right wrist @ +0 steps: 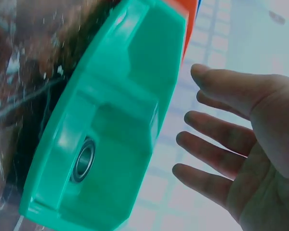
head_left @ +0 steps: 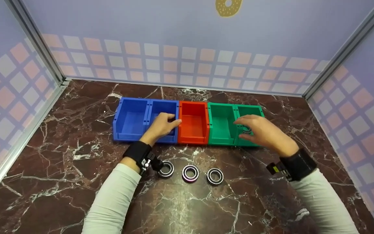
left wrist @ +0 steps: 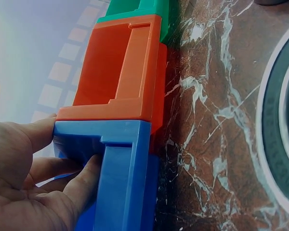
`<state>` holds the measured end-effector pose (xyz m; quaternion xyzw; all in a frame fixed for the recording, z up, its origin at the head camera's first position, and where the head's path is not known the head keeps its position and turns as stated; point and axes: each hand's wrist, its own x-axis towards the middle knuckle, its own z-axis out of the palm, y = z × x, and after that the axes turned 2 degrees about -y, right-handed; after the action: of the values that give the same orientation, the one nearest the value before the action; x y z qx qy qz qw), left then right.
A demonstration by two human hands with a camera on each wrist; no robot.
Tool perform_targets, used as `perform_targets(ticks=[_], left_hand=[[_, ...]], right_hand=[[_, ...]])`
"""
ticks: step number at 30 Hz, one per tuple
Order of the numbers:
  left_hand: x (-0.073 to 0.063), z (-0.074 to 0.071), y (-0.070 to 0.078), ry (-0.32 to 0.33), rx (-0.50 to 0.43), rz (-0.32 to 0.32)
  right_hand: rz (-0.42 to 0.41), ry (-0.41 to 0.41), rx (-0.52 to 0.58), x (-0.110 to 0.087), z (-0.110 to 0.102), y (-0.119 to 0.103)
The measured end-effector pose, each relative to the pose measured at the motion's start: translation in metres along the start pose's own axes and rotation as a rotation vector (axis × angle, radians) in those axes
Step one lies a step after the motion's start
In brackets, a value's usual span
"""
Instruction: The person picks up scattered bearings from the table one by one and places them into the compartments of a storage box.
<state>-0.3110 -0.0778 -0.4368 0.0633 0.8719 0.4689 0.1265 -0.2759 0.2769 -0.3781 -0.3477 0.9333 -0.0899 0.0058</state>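
Note:
A row of joined plastic bins stands on the table: two blue bins (head_left: 131, 122), a red bin (head_left: 193, 125) and two green bins (head_left: 221, 125). My left hand (head_left: 164, 124) grips the side wall of the second blue bin beside the red one, thumb at the rim, fingers inside. That bin's floor is hidden. Over the rightmost green bin my right hand (head_left: 255, 128) hovers, fingers spread and apart from it, holding nothing. A ball bearing (right wrist: 84, 160) leans inside that bin near its front. Three more bearings (head_left: 190, 173) lie in front of the bins.
The dark red marbled table (head_left: 76, 182) carries everything. A back wall (head_left: 187, 61) with pink and white squares stands behind the bins, and side panels (head_left: 362, 97) flank the table. Both wrists wear black straps with small cameras; the left one (head_left: 154, 162) overlaps a bearing.

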Motion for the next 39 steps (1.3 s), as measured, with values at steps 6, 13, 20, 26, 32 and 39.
perform_targets(ticks=[6, 13, 20, 26, 32, 39], left_hand=[[-0.001, 0.0, 0.0, 0.004, -0.003, 0.006], [-0.002, -0.001, 0.003, 0.0, -0.045, -0.025], [-0.001, -0.001, 0.002, -0.01, -0.031, -0.033], [-0.002, 0.001, 0.002, -0.014, -0.029, -0.036], [-0.001, 0.001, 0.002, -0.009, -0.03, -0.027], [-0.003, 0.0, 0.002, -0.002, -0.015, -0.004]], right_hand=[[-0.09, 0.011, -0.02, -0.008, 0.001, -0.024], [-0.206, 0.007, -0.051, -0.013, 0.01, -0.048], [-0.337, -0.028, -0.049, -0.015, 0.032, -0.065], [-0.393, -0.054, -0.043, -0.017, 0.04, -0.072], [-0.423, -0.1, -0.037, -0.019, 0.049, -0.078], [-0.474, -0.142, -0.04, -0.02, 0.065, -0.085]])
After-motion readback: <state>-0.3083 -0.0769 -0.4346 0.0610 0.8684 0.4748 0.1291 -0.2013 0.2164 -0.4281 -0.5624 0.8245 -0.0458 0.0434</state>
